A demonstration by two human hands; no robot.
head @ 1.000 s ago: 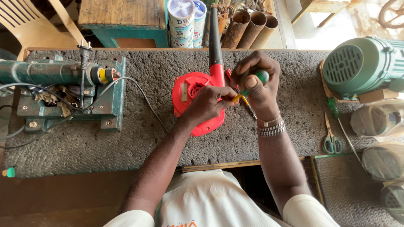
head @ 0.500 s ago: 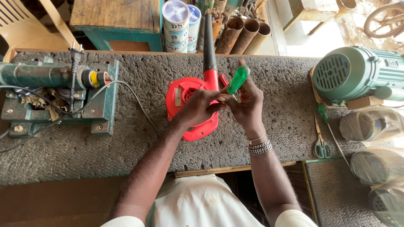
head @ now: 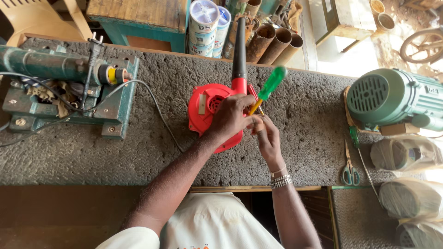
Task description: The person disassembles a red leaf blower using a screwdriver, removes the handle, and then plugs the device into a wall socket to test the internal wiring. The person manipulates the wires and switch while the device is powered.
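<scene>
A red electric blower [head: 205, 103] with a black nozzle [head: 240, 46] lies on the grey carpeted bench [head: 161, 152], nozzle pointing away from me. My left hand [head: 228, 121] rests over the blower's body and grips it. My right hand [head: 267, 140], a metal bracelet on its wrist, pinches the lower shaft of a screwdriver against the blower's right side. The screwdriver's green handle [head: 272, 83] sticks up free, tilted right. Its tip is hidden between my fingers.
A green machine on a base [head: 60, 87] with a black cable [head: 152, 106] stands at the left. A large green motor [head: 387, 99] sits at the right, with scissors [head: 349, 171] and plastic-wrapped bundles [head: 406, 154] near it. Cans [head: 205, 25] and pipes [head: 272, 41] stand behind.
My right hand has slid down off the green handle to the shaft near the blower. The handle now stands free above my fingers. My left hand stays on the blower.
</scene>
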